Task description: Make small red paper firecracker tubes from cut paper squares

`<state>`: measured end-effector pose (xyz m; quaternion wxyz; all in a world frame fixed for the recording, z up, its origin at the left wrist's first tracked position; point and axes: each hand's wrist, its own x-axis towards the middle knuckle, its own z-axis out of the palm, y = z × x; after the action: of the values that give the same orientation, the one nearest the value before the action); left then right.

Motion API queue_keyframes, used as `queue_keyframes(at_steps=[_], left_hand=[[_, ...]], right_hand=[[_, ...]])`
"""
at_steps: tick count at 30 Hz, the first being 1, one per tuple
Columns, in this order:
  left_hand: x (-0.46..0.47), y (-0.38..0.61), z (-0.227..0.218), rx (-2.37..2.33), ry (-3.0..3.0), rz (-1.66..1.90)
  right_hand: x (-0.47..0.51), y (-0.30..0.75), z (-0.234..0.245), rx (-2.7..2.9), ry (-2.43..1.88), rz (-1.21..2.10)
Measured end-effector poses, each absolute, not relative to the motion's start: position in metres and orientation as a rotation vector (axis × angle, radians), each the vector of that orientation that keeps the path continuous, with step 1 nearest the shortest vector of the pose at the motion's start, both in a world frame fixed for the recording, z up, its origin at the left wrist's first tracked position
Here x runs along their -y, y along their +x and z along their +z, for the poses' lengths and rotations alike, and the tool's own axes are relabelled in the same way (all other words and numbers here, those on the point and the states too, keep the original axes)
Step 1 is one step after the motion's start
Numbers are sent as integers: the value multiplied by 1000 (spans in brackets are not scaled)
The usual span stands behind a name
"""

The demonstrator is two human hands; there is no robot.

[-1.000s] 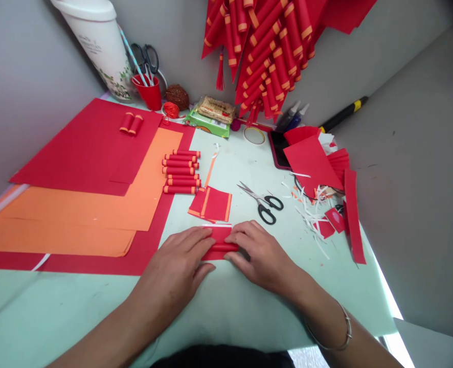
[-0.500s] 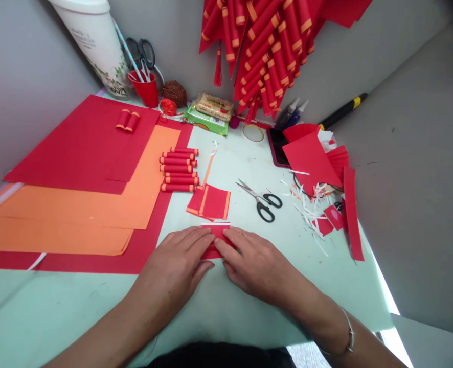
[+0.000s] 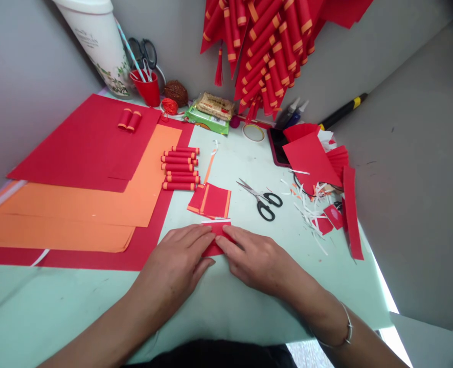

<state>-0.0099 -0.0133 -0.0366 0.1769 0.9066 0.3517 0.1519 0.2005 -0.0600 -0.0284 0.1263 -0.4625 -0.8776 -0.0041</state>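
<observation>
A small red paper piece [image 3: 213,248] with a white strip along its far edge lies on the table in front of me. My left hand [image 3: 186,250] rests on its left part, fingers stretched out and thumb apart. From the right, my right hand [image 3: 249,253] presses its extended fingers onto the same piece, its thumb mostly hidden. Both hands are open, and their fingertips nearly meet at the middle. Just beyond lie red paper pieces with orange edge strips [image 3: 217,201]. Scissors [image 3: 259,197] with black handles lie to their right.
Several red paper rolls with orange ends [image 3: 178,167] lie ahead. Large orange sheets [image 3: 76,207] and red sheets [image 3: 76,143] cover the left side. Paper scraps [image 3: 313,207] and a phone [image 3: 276,145] lie right. A white tumbler [image 3: 99,46] and red cup [image 3: 148,89] stand behind.
The camera view has shifted slightly. Both hands stay on the red paper piece, with only a tiny movement of the right fingers.
</observation>
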Motion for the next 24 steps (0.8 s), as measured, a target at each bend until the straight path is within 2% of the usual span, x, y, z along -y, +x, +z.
queue_keyframes(at_steps=[16,24], left_hand=[[14,-12,-50,-971,2757,504],[15,-14,-40,-972,2755,517]], right_hand=[[55,205,-30,2544,-1330,85],[55,204,-36,2440,-1296,28]])
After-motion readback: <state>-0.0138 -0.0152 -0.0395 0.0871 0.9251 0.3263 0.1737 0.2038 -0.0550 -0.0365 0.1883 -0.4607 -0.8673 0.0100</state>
